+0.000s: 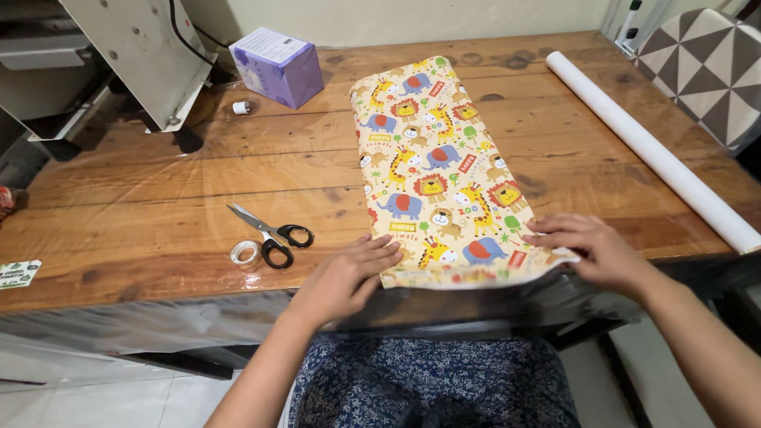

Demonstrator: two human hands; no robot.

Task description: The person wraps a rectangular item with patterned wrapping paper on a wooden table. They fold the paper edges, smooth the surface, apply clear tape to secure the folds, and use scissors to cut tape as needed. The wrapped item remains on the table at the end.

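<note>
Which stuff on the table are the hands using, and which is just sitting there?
In use:
- left hand and right hand, both flat on the cream animal-print wrapping paper

Just lying there:
- black-handled scissors
- clear tape roll
- purple box
- white paper roll

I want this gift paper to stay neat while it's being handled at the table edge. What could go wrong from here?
The near end of the animal-print wrapping paper overhangs the wooden table edge, pinned only by the left hand and right hand; it might crease or slip off if either lifts. The scissors and tape roll lie close to the left hand, so a sideways sweep could knock them. The white paper roll sits near the right edge and could roll off.
</note>
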